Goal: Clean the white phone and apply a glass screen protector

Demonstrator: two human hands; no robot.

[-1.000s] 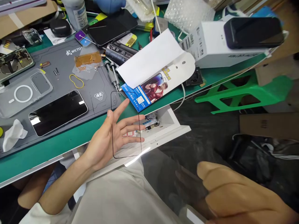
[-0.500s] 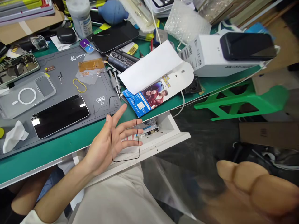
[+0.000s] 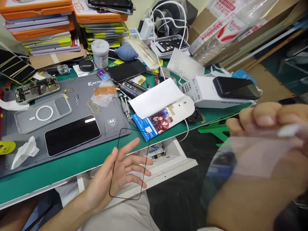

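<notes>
A clear glass screen protector (image 3: 131,150) with a thin black border lies across my left hand (image 3: 120,173), over the palm and spread fingers, the thumb by its left edge. On the right, near the camera and blurred, the curled fingers of my right hand (image 3: 291,166) pinch a clear film (image 3: 221,157) with a white tab (image 3: 288,130). A phone (image 3: 72,134) with a dark screen rests on the grey work mat (image 3: 113,141), left of my left hand. Beside it are a clear phone case (image 3: 26,118) and a crumpled white wipe (image 3: 25,152).
An opened paper sleeve (image 3: 156,99) lies right of the screwdrivers (image 3: 125,107). Beyond stands a white box (image 3: 207,93) with a dark phone (image 3: 235,87) on top. Below the table edge, a drawer (image 3: 175,160) is pulled out. An opened phone (image 3: 37,89) sits at the mat's far left.
The view has tilted up, showing more of the table's back. My right hand has risen at the right, and the film in it now shows clearly. My left hand keeps the screen protector.
</notes>
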